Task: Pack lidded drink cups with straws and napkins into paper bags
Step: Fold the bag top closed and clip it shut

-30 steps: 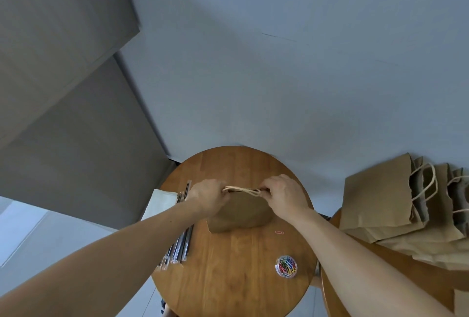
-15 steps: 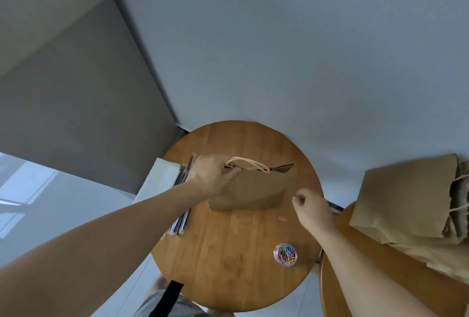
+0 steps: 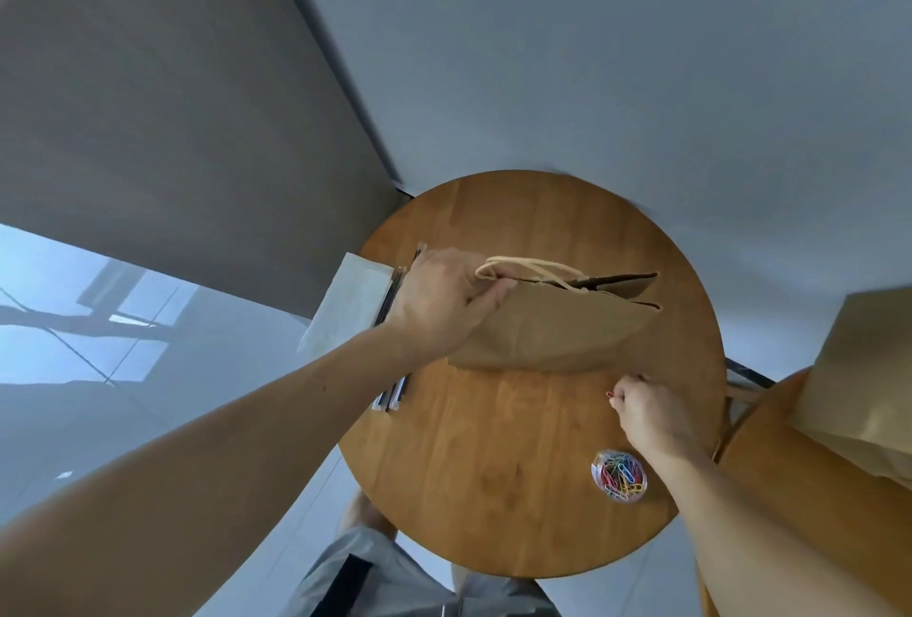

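Note:
A brown paper bag (image 3: pixel 557 330) with twisted paper handles stands on the round wooden table (image 3: pixel 493 478). My left hand (image 3: pixel 444 305) grips the bag's top left corner at the handles. In front of the bag, low over the table, my right hand (image 3: pixel 646 411) pinches a small red paper clip (image 3: pixel 610 394) between thumb and fingers. The bag's mouth is slightly parted at the right end. Wrapped straws (image 3: pixel 395 369) and a stack of white napkins (image 3: pixel 345 303) lie at the table's left edge, partly hidden by my left arm. No cup is visible.
A clear round tub of coloured paper clips (image 3: pixel 619 475) sits near the table's front right. A second wooden table (image 3: pixel 789 493) at the right carries more brown paper bags (image 3: pixel 873 369). Grey walls stand close behind.
My right hand let go of the bag's top, came down to the table and picked up the red paper clip. My left hand kept its grip on the bag. The camera tilted downward.

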### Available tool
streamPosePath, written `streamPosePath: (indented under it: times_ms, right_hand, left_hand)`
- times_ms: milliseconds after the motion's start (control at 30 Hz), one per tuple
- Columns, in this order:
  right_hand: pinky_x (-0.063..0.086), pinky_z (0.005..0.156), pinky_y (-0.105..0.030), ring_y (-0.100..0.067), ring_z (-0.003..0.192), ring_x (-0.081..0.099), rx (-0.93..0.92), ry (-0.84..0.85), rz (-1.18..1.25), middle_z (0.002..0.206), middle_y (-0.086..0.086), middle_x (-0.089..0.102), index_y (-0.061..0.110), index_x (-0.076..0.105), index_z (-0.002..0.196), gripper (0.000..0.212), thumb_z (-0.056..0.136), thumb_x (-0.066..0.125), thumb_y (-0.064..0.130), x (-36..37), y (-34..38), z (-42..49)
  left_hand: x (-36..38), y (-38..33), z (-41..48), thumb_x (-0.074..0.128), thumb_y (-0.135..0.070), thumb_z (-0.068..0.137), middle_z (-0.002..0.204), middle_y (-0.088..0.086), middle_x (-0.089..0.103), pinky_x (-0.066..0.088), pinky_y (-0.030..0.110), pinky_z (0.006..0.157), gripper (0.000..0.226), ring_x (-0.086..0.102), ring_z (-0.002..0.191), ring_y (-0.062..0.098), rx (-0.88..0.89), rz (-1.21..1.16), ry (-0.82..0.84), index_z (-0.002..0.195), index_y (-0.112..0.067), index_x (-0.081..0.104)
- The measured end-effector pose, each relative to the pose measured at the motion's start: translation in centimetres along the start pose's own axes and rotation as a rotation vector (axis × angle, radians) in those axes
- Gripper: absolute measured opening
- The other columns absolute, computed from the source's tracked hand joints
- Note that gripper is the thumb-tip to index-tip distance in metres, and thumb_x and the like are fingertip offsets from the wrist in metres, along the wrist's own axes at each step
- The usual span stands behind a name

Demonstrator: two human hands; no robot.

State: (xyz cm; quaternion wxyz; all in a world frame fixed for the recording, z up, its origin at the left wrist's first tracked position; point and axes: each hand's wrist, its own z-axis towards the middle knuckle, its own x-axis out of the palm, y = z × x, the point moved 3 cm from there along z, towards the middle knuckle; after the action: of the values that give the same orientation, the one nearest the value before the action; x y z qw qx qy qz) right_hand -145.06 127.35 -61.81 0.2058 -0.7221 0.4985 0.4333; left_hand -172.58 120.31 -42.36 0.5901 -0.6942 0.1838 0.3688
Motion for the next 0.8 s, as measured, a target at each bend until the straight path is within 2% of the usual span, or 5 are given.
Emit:
streamPosePath:
  times_ms: [267, 400, 600, 700, 800]
  right_hand:
    - [0.052, 0.066, -0.031, -0.023, 0.079, 0.067, 0.031, 0.092, -0.082, 0.086, -0.004, 0.070, 0.014, 0.058, 0.080, 0.011, 0.089, 0.053, 0.018, 0.0, 1.6, 0.0]
    - [0.052, 0.064, -0.028, -0.020, 0.076, 0.067, 0.035, 0.053, -0.025, 0.080, -0.002, 0.068, 0.011, 0.064, 0.085, 0.013, 0.085, 0.056, 0.022, -1.3, 2.2, -0.3]
    - [0.040, 0.052, -0.014, -0.010, 0.070, 0.061, -0.051, 0.011, 0.311, 0.079, 0.003, 0.066, 0.014, 0.059, 0.078, 0.011, 0.081, 0.068, 0.019, -6.0, 4.6, -3.2]
    - [0.050, 0.062, -0.020, -0.004, 0.070, 0.062, -0.171, -0.007, 0.479, 0.075, 0.011, 0.068, 0.023, 0.056, 0.069, 0.019, 0.073, 0.073, 0.017, -9.4, 7.0, -5.8]
    - [0.053, 0.062, -0.020, -0.002, 0.072, 0.065, -0.207, -0.119, 0.695, 0.074, 0.017, 0.069, 0.025, 0.060, 0.071, 0.015, 0.075, 0.073, 0.017, -12.8, 9.4, -7.6]
  left_hand:
    - [0.2, -0.1, -0.2, 0.064, -0.020, 0.093, 0.079, -0.002, 0.073, 0.049, 0.034, 0.074, 0.014, 0.067, 0.079, 0.016, 0.003, -0.017, -0.013, 0.092, -0.015, 0.077]
    - [0.1, -0.3, -0.2, 0.061, -0.024, 0.095, 0.083, -0.004, 0.073, 0.047, 0.028, 0.076, 0.017, 0.066, 0.079, 0.013, 0.005, 0.032, 0.033, 0.096, -0.016, 0.076]
    - [-0.1, -0.1, 0.0, 0.054, -0.034, 0.097, 0.080, -0.004, 0.070, 0.036, 0.032, 0.090, 0.023, 0.063, 0.080, 0.013, -0.133, 0.114, 0.135, 0.100, -0.021, 0.073]
    - [-0.4, -0.8, 0.3, 0.054, -0.034, 0.097, 0.086, -0.005, 0.071, 0.043, 0.033, 0.091, 0.019, 0.064, 0.086, 0.013, -0.197, 0.070, 0.191, 0.101, -0.025, 0.070]
    - [-0.8, -1.4, 0.5, 0.056, -0.035, 0.095, 0.090, -0.007, 0.071, 0.050, 0.036, 0.088, 0.016, 0.065, 0.089, 0.014, -0.239, 0.079, 0.228, 0.096, -0.025, 0.068]
